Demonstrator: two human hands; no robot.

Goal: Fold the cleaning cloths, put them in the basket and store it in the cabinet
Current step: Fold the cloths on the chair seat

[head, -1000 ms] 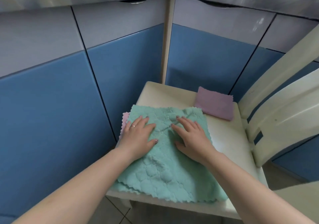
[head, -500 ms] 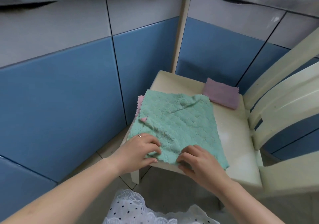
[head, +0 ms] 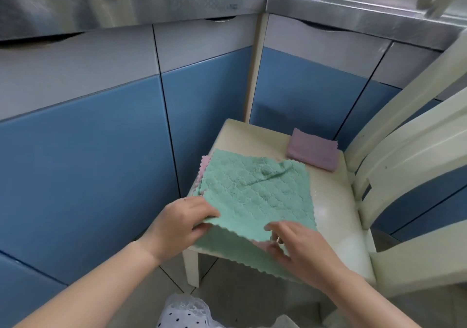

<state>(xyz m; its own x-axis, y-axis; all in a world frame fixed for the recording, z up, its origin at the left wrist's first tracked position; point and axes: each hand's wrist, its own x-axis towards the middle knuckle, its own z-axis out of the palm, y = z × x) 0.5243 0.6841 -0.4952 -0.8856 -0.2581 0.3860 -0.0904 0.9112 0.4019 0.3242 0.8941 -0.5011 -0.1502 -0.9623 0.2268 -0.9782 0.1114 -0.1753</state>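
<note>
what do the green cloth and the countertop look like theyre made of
Green cloth: seemingly soft microfibre fleece, matte, with an embossed scale pattern and zigzag-cut edges. Countertop: probably stainless steel, brushed and dull, with blurred grey reflections on its front edge.

Blue cabinets (head: 101, 163), cream chair (head: 409, 171), seemingly tiled floor (head: 240, 289)

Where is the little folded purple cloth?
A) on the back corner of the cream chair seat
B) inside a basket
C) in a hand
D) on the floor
A: the folded purple cloth lies on the far corner of the cream chair seat, near the backrest, untouched.
</note>
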